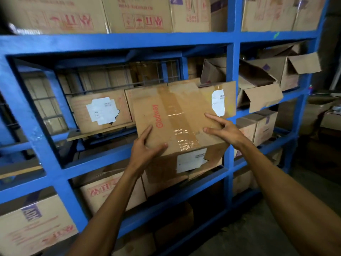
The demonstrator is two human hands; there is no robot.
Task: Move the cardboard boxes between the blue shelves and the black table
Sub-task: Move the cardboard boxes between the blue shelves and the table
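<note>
A taped cardboard box (177, 115) with red "Glodway" lettering sticks halfway out of the middle bay of the blue shelves (46, 111). My left hand (145, 146) grips its near left corner, thumb on top. My right hand (221, 130) presses on its near right edge with fingers spread. A second box (100, 109) with a white label lies on the same shelf to the left, against the held box. The black table is out of view.
More cardboard boxes fill the top shelf (140, 13), the lower shelves (110, 193) and the right bays, where several open boxes (262, 93) jut out. A blue upright (229, 71) stands just right of the held box. Dark floor (276, 209) lies at the lower right.
</note>
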